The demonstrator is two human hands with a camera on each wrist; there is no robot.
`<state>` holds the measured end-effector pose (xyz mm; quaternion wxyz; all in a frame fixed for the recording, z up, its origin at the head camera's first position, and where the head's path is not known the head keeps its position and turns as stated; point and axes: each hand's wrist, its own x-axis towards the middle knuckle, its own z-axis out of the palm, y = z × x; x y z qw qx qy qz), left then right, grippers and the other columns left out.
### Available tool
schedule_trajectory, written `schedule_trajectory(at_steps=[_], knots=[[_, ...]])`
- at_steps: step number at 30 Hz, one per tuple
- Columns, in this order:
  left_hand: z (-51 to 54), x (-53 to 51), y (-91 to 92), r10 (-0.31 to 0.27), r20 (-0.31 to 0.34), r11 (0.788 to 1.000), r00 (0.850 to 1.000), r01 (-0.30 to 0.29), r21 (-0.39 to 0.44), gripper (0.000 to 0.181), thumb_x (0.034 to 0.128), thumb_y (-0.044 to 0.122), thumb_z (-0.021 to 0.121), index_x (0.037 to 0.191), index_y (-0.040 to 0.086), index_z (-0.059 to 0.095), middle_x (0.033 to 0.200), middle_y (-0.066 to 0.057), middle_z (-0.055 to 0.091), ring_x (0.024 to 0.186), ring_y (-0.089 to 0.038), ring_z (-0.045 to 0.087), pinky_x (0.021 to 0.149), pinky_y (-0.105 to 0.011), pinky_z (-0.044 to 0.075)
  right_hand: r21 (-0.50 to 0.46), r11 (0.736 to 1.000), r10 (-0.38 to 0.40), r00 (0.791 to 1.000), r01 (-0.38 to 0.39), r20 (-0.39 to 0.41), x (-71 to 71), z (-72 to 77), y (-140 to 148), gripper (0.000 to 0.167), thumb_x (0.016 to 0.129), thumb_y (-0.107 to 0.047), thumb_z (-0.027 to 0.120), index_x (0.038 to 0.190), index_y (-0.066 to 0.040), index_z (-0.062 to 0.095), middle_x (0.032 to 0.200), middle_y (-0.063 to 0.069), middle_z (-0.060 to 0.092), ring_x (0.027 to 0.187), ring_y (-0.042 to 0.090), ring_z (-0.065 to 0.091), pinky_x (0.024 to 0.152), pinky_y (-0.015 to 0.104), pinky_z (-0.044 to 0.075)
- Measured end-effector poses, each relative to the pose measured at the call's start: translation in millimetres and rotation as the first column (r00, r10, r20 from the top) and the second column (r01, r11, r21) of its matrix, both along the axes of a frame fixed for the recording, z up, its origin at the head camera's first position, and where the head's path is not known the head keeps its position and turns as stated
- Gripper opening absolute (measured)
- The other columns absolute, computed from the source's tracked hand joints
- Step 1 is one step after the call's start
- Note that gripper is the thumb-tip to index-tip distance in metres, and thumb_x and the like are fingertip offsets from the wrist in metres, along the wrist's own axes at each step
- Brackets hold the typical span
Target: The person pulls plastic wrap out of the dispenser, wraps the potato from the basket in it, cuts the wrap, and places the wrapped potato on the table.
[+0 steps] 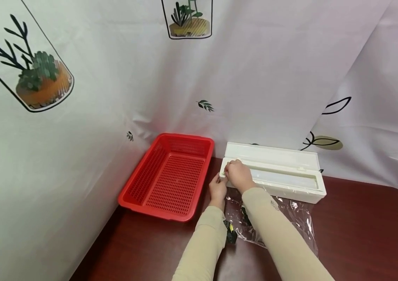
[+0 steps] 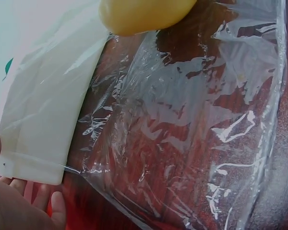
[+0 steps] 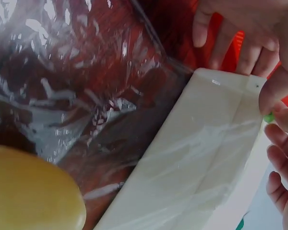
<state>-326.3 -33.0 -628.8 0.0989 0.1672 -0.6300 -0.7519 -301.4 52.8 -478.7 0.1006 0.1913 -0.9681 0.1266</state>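
A long white cling film dispenser [image 1: 311,196] lies with its lid [image 1: 272,154] raised, and a film roll [image 1: 286,179] shows inside. Clear film [image 1: 302,220] hangs over its front and spreads across the table. My left hand [image 1: 218,191] grips the dispenser's left end, its fingers against the end wall. Above that same end, my right hand [image 1: 240,175] pinches a small green piece [image 3: 269,118] at the edge; the fingers hide most of it. A smooth yellow rounded thing, perhaps a fruit [image 2: 146,14], is by the film in both wrist views; the right forearm hides it in the head view.
Left of the dispenser stands a red plastic basket [image 1: 175,183] with a slotted bottom. A patterned white cloth [image 1: 272,78] hangs behind and to the left. Beneath everything is a dark red-brown table [image 1: 367,230], its rounded corner at the far right.
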Motion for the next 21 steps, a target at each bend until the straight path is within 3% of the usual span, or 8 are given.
schedule_trajectory(at_steps=[2,5,9,12,15,18,19,21], knots=[[3.9,1.0,0.2,-0.002,-0.007,1.0,1.0,0.002,0.013,0.047,0.0785,0.009,0.073,0.122,-0.002,0.058,0.113,-0.02,0.062,0.103,-0.024,0.059,0.084,-0.032,0.048,0.012,1.0,0.009,1.0,-0.009,-0.005,0.1,0.8,1.7,0.005,0.079,-0.012,0.069,0.076,-0.01,0.065,0.077,0.004,0.06,0.075,0.023,0.055,0.062,0.037,0.05],[26.2,12.2,1.7,0.005,0.001,1.0,1.0,-0.005,0.013,0.046,0.0781,0.006,0.072,0.121,-0.004,0.058,0.111,-0.021,0.062,0.1,-0.024,0.06,0.082,-0.032,0.049,0.026,1.0,0.011,1.0,-0.011,0.014,0.3,1.4,4.9,0.003,0.08,-0.01,0.067,0.077,-0.01,0.065,0.077,0.005,0.059,0.075,0.023,0.054,0.062,0.036,0.05],[83.2,36.9,6.3,0.004,0.109,1.0,0.994,-0.005,0.012,0.045,0.0819,-0.001,0.065,0.124,-0.011,0.051,0.118,-0.028,0.056,0.107,-0.031,0.056,0.089,-0.036,0.046,0.038,0.999,0.008,0.999,-0.01,0.04,0.4,2.0,11.5,0.007,0.081,-0.009,0.064,0.074,-0.01,0.066,0.077,0.006,0.058,0.074,0.023,0.051,0.063,0.037,0.049],[102.1,43.2,7.8,0.01,0.148,1.0,0.989,-0.011,0.009,0.044,0.0832,-0.005,0.061,0.125,-0.013,0.048,0.121,-0.03,0.053,0.112,-0.032,0.053,0.092,-0.037,0.044,0.036,0.999,0.019,0.999,-0.02,0.048,0.7,2.3,17.4,0.009,0.082,-0.008,0.063,0.073,-0.01,0.066,0.077,0.005,0.058,0.073,0.023,0.05,0.062,0.036,0.049],[95.3,38.6,8.3,0.006,0.137,1.0,0.991,-0.005,-0.001,0.045,0.0829,-0.004,0.062,0.126,-0.012,0.049,0.122,-0.028,0.053,0.113,-0.031,0.052,0.092,-0.036,0.044,0.039,0.999,0.03,0.998,-0.033,0.054,1.7,2.6,24.0,0.01,0.083,-0.009,0.062,0.075,-0.01,0.067,0.078,0.005,0.059,0.074,0.022,0.05,0.064,0.036,0.048],[49.9,19.0,5.1,0.009,0.058,1.0,0.998,-0.009,0.002,0.046,0.0803,0.002,0.068,0.123,-0.007,0.054,0.116,-0.024,0.058,0.106,-0.025,0.058,0.086,-0.031,0.048,0.045,0.998,0.034,0.997,-0.037,0.069,3.4,2.9,29.9,0.01,0.086,-0.011,0.062,0.078,-0.009,0.068,0.081,0.005,0.06,0.075,0.022,0.051,0.066,0.036,0.048],[41.3,15.7,4.4,0.005,0.044,1.0,0.999,-0.005,-0.006,0.046,0.0797,0.004,0.07,0.122,-0.006,0.055,0.115,-0.024,0.059,0.104,-0.025,0.058,0.084,-0.031,0.048,0.048,0.998,0.037,0.997,-0.041,0.074,3.8,2.8,31.6,0.01,0.086,-0.012,0.062,0.079,-0.009,0.068,0.081,0.005,0.06,0.076,0.022,0.051,0.067,0.036,0.048],[39.4,15.2,4.8,0.015,0.038,1.0,0.999,-0.015,-0.013,0.045,0.079,0.004,0.07,0.121,-0.007,0.056,0.114,-0.024,0.06,0.103,-0.025,0.059,0.083,-0.031,0.049,0.05,0.997,0.05,0.996,-0.054,0.08,4.7,3.0,34.7,0.01,0.087,-0.013,0.062,0.081,-0.009,0.069,0.083,0.005,0.061,0.077,0.022,0.051,0.067,0.036,0.048]])
